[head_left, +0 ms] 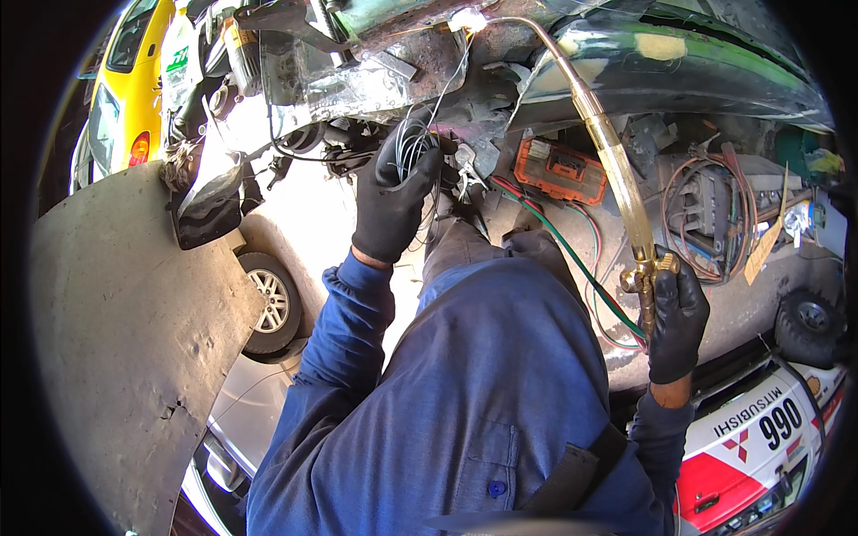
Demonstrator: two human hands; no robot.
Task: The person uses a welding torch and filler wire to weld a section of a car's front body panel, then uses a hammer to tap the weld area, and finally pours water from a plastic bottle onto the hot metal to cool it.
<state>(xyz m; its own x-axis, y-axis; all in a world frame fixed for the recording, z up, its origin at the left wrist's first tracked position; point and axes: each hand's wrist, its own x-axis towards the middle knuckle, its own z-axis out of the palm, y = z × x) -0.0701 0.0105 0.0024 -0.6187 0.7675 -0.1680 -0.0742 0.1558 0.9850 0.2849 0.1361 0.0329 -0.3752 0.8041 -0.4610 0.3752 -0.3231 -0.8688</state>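
Observation:
My left hand (391, 198), in a black glove, is closed around a loose coil of thin wire (411, 150). One strand of the wire runs up from the coil to a bright glow at the torch's tip. My right hand (677, 317), also gloved in black, grips the lower end of a long brass gas torch (611, 161), just by its valve knobs. The torch slants up and left, its bent neck ending at the glow against the worn metal bodywork (393, 76). Red and green hoses (576, 255) reach the torch's lower end.
A green car panel (670, 85) with pale patches spans the upper right. Below it lie an orange toolbox (561, 170) and an engine (702, 205) with looped hoses. Leftward are a large metal sheet (134, 330), a wheel (270, 302) and a yellow car (136, 76). A red-and-white vehicle (715, 469) stands lower right.

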